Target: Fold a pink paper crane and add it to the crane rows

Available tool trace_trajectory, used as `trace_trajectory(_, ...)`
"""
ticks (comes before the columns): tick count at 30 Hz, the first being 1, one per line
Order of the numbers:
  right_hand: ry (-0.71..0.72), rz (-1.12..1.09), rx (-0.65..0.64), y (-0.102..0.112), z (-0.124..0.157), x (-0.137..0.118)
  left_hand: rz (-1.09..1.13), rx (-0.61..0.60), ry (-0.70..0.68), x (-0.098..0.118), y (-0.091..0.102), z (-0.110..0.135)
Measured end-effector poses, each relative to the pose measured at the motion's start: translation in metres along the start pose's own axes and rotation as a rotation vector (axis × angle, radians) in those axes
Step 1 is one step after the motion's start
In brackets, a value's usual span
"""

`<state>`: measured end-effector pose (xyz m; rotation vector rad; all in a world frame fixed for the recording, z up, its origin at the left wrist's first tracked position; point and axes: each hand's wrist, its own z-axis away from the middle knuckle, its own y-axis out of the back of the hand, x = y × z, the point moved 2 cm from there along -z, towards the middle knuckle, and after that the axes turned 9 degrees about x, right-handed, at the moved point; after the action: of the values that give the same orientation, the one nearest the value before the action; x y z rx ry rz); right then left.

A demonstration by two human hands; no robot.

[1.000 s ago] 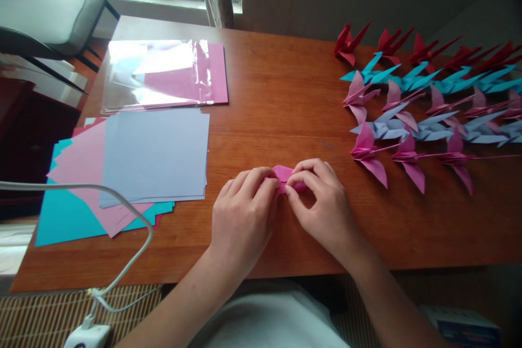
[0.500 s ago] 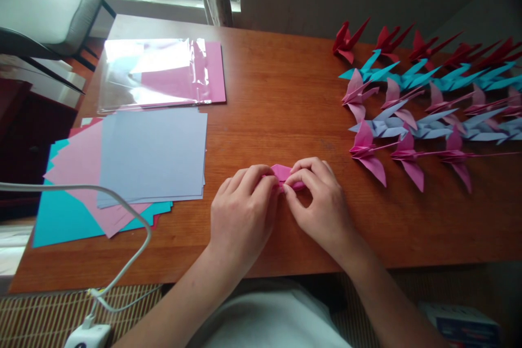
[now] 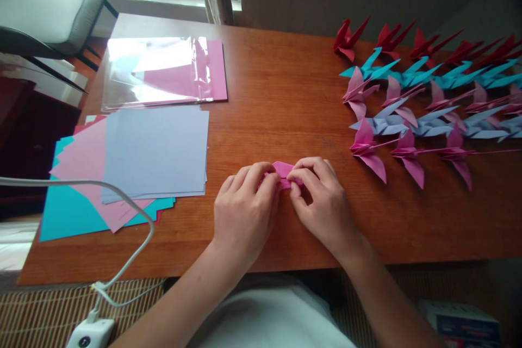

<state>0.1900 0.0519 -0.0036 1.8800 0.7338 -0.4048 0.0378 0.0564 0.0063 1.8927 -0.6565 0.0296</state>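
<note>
Loose sheets [image 3: 157, 152] lie left of our left hand [image 3: 247, 204], which pinches the folded pink paper [image 3: 283, 167] between our hands; our right hand [image 3: 320, 196] pinches its other side. We seem to be working a fold; next likely needs aligned layers. Paper cranes [image 3: 408, 149] sit farther right.

head view, forward-down over table [image 3: 277, 92]

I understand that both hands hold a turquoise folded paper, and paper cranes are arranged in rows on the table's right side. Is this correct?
Not quite: the head view shows the folded paper is pink, not turquoise. The left hand and right hand both hold it, and paper cranes are arranged in rows on the right side of the table.
</note>
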Motion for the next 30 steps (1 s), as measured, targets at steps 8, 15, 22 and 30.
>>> trace_trajectory(8, -0.049, -0.04, -0.009, 0.002, 0.001, 0.005, -0.005, -0.015, 0.003, 0.001, 0.0, 0.0)
trace_trajectory(15, -0.082, -0.074, 0.0, 0.004, -0.001, 0.002, -0.016, -0.019, -0.008, 0.001, 0.0, 0.001)
trace_trajectory(22, -0.051, -0.021, 0.005, 0.001, 0.0, 0.001, 0.01, -0.04, -0.03, -0.002, 0.002, 0.0)
trace_trajectory(30, -0.058, -0.028, 0.007, 0.002, -0.001, 0.0, 0.116, -0.065, -0.029, -0.014, 0.005, 0.002)
